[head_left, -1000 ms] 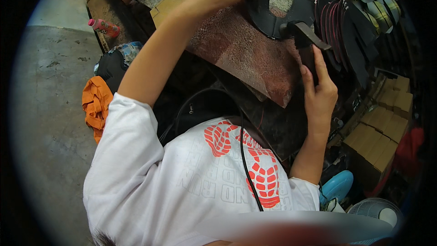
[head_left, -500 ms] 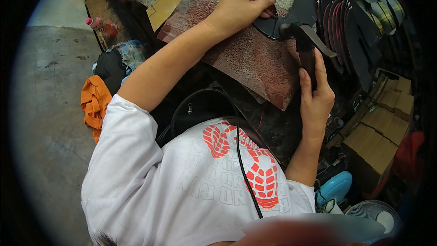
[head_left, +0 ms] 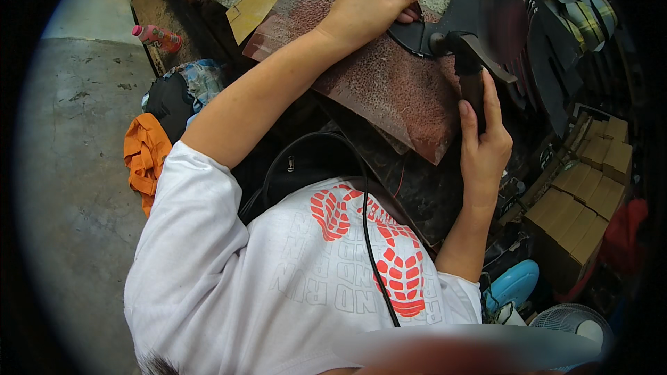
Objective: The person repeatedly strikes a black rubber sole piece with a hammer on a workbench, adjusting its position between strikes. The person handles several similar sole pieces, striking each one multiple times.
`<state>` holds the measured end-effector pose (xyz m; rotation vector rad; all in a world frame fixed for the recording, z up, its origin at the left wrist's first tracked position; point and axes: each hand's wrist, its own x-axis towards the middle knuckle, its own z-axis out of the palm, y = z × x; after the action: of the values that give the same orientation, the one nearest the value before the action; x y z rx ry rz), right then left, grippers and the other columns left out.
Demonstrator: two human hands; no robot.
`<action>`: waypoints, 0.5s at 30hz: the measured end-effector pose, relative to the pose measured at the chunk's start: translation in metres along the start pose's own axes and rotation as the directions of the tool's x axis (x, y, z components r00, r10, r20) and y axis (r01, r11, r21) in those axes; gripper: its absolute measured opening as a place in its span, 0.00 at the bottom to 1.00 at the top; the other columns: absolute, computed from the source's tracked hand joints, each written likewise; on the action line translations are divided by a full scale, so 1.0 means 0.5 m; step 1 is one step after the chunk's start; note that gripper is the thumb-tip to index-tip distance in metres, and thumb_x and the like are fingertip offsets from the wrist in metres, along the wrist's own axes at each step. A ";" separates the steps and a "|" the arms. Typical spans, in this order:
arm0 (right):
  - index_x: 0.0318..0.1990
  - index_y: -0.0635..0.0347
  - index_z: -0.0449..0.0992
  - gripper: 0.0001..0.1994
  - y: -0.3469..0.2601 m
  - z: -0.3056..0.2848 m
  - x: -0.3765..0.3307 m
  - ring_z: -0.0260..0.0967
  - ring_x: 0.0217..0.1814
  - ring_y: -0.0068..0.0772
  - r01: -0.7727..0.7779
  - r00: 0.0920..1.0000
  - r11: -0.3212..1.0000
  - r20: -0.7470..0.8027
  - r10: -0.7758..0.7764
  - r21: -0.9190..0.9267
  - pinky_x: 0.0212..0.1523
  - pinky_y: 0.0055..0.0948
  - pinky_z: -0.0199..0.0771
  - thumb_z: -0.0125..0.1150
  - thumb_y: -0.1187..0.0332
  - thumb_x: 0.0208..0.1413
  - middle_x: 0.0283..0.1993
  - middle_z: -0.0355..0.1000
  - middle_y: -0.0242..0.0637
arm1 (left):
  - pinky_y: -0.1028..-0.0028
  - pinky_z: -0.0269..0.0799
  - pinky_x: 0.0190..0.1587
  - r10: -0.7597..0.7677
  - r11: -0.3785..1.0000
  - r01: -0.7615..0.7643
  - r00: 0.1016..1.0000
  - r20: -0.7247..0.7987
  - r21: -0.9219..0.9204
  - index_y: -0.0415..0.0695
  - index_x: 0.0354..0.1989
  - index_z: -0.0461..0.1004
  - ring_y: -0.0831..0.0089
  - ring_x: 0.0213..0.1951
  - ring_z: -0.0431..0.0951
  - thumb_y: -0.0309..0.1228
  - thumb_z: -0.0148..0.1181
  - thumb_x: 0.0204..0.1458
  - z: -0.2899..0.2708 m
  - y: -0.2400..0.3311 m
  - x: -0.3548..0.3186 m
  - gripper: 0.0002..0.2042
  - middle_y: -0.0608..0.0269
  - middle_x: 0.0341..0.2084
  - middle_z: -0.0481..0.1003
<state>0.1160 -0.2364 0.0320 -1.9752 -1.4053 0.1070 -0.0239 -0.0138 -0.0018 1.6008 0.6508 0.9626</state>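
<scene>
Black sheet (head_left: 464,14), upper centre-right, looks light & bendy; take it by the rim. Your L hand (head_left: 368,3) curls at its edge, can't tell what it pinches. R hand (head_left: 486,146) grips hammer (head_left: 467,62), right of centre: prob. head-heavy, stiff; hold by handle.

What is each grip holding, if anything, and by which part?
The right grip holds a hammer by its handle. What the left grip holds cannot be told.

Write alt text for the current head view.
A person's right hand holds a hammer, while the left hand is at the edge of a black sheet on a rough reddish board. Orange cloth lies at left; cardboard boxes are stacked at right.
</scene>
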 end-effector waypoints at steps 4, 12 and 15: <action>0.67 0.47 0.71 0.25 0.008 -0.001 -0.005 0.79 0.53 0.50 0.017 0.999 1.000 0.033 -0.017 -0.008 0.47 0.38 0.78 0.64 0.61 0.63 0.53 0.78 0.50 | 0.76 0.78 0.34 -0.100 0.993 0.100 0.995 0.002 -0.068 0.33 0.38 0.78 0.78 0.32 0.81 0.26 0.61 0.60 0.001 0.007 -0.002 0.07 0.59 0.31 0.81; 0.68 0.47 0.71 0.25 0.006 -0.056 0.031 0.76 0.61 0.36 0.107 0.994 0.993 0.025 -0.109 0.050 0.55 0.34 0.76 0.64 0.64 0.63 0.60 0.77 0.43 | 0.60 0.77 0.36 0.423 0.747 -0.394 0.903 0.075 0.536 0.40 0.39 0.78 0.48 0.33 0.81 0.30 0.63 0.55 0.020 0.017 0.003 0.08 0.46 0.28 0.79; 0.52 0.64 0.74 0.23 -0.065 -0.166 0.070 0.65 0.33 0.25 0.255 0.953 0.957 -0.203 -0.225 0.138 0.32 0.22 0.61 0.51 0.50 0.68 0.35 0.69 0.38 | 0.60 0.77 0.37 0.564 0.685 -0.544 0.817 0.120 0.485 0.40 0.38 0.78 0.50 0.33 0.82 0.30 0.63 0.54 0.022 0.026 0.002 0.08 0.48 0.27 0.79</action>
<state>0.1413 -0.2415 0.1243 -1.6228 -1.4538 -0.0702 -0.0150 -0.0216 0.0105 2.3380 0.4576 1.3444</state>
